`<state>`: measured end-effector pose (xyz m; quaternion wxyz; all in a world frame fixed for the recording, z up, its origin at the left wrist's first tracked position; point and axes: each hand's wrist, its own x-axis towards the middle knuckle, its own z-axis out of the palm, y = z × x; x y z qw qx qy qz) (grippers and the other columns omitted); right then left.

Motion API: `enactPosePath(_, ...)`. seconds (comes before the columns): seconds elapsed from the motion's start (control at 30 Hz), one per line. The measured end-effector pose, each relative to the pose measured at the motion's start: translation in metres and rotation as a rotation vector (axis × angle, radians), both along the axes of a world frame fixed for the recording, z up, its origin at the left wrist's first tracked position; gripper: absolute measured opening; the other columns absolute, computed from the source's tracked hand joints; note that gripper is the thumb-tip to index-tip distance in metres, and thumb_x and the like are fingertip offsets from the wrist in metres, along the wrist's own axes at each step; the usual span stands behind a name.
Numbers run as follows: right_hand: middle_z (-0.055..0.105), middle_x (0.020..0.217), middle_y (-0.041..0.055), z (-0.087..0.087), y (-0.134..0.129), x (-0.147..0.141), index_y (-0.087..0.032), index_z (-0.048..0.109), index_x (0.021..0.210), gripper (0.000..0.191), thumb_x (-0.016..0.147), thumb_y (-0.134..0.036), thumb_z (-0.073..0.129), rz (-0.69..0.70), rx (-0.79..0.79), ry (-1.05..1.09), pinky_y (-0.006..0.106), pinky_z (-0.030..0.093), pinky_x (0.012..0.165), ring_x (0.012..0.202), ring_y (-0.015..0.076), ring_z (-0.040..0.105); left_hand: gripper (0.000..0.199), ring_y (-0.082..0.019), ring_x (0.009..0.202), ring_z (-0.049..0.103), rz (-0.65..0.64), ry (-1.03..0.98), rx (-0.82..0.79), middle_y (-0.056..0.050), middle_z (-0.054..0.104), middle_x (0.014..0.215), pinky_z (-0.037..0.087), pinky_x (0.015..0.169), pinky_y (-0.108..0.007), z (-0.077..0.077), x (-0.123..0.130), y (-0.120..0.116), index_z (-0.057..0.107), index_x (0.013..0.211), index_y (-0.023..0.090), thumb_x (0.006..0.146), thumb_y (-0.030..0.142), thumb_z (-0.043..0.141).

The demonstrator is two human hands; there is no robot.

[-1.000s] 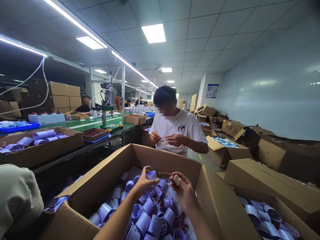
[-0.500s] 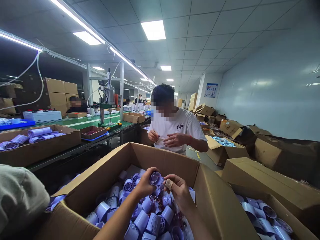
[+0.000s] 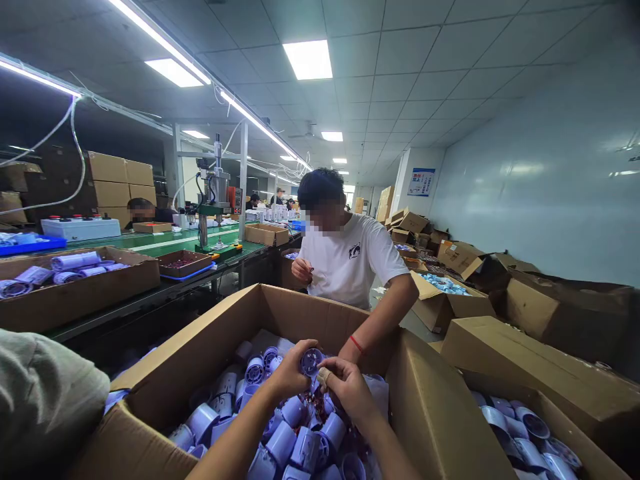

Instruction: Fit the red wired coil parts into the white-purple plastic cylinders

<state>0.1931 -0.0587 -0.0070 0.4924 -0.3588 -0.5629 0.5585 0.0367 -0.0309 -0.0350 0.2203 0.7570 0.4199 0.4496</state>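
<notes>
While the left hand (image 3: 290,375) grips a small purple housing (image 3: 311,361) with its open end facing the camera, the right hand (image 3: 346,389) pinches at that housing's right edge, a bandaged finger (image 3: 325,377) touching it. Both hover over the big carton (image 3: 235,320), above a heap of like housings (image 3: 295,433). Beyond the carton's far wall, a co-worker (image 3: 350,260) in white reaches an arm down into it.
</notes>
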Motion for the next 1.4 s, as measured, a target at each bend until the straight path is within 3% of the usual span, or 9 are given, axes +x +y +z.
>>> enactPosePath(0.2,0.071,0.086,0.0064,-0.016,0.006,-0.005,-0.018,0.068,0.091,0.033,0.061,-0.033,0.07,-0.071,0.09,-0.07,0.033,0.051,0.074,0.081,0.0213,0.065,0.062,-0.023,0.102,0.054,0.034,0.073,0.109,-0.006,0.06,0.106,0.042,0.091,-0.038,-0.003,0.001,0.001,0.055,0.103,0.02,0.044,0.001,0.049)
enactPosePath(0.43,0.064,0.083,0.0055,-0.014,-0.002,-0.013,-0.022,0.069,0.083,0.016,0.074,-0.019,0.057,-0.406,0.497,-0.454,0.032,0.048,0.075,0.081,0.021,0.061,0.06,-0.023,0.097,0.054,-0.029,0.047,0.176,-0.006,0.059,0.099,0.043,0.086,-0.037,0.001,0.008,-0.001,0.054,0.099,0.019,0.043,0.001,0.045)
enactPosePath(0.57,0.056,0.081,0.0034,-0.019,-0.003,-0.018,-0.023,0.069,0.081,0.017,0.075,-0.015,0.056,-0.517,0.594,-0.558,0.031,0.047,0.073,0.077,0.0188,0.057,0.06,-0.021,0.095,0.054,-0.102,0.0,0.193,-0.006,0.058,0.099,0.045,0.083,-0.034,0.004,0.011,-0.004,0.053,0.1,0.02,0.044,0.0,0.043)
enactPosePath(0.73,0.054,0.082,0.0037,-0.019,-0.002,-0.016,-0.024,0.07,0.079,0.013,0.077,-0.022,0.057,-0.502,0.556,-0.624,0.031,0.043,0.074,0.078,0.019,0.055,0.057,-0.021,0.094,0.053,-0.112,-0.028,0.209,-0.005,0.057,0.097,0.044,0.082,-0.033,0.006,0.013,-0.007,0.053,0.097,0.019,0.044,0.0,0.044)
enactPosePath(0.87,0.056,0.082,0.0043,-0.018,-0.002,-0.016,-0.024,0.067,0.073,0.009,0.074,-0.021,0.059,-0.495,0.486,-0.551,0.033,0.041,0.075,0.078,0.0206,0.055,0.056,-0.02,0.094,0.052,-0.105,-0.033,0.187,-0.004,0.056,0.095,0.044,0.084,-0.033,0.008,0.014,-0.007,0.053,0.094,0.019,0.042,0.0,0.043)
enactPosePath(1.07,0.055,0.069,-0.0003,-0.015,-0.003,-0.025,-0.024,0.05,0.066,0.011,0.067,-0.016,0.058,-0.63,0.39,-0.426,0.029,0.038,0.065,0.068,0.0194,0.052,0.054,-0.019,0.091,0.052,-0.104,-0.043,0.139,-0.003,0.055,0.094,0.044,0.082,-0.031,0.008,0.015,-0.008,0.053,0.093,0.019,0.043,0.001,0.044)
enactPosePath(1.27,0.067,0.081,0.0039,-0.012,-0.002,-0.026,-0.023,0.057,0.083,0.022,0.063,-0.014,0.057,-0.565,0.208,-0.323,0.031,0.042,0.069,0.075,0.0229,0.061,0.054,-0.02,0.093,0.053,-0.1,0.007,0.135,-0.004,0.058,0.095,0.042,0.084,-0.032,0.008,0.018,-0.012,0.055,0.09,0.02,0.042,0.0,0.043)
enactPosePath(1.4,0.07,0.086,0.0067,-0.014,0.0,-0.028,-0.022,0.06,0.082,0.025,0.06,-0.012,0.055,-0.58,0.124,-0.304,0.034,0.044,0.075,0.085,0.0263,0.063,0.05,-0.022,0.092,0.054,-0.047,0.024,0.13,-0.005,0.059,0.094,0.042,0.084,-0.034,0.006,0.022,-0.011,0.056,0.088,0.019,0.042,0.002,0.045)
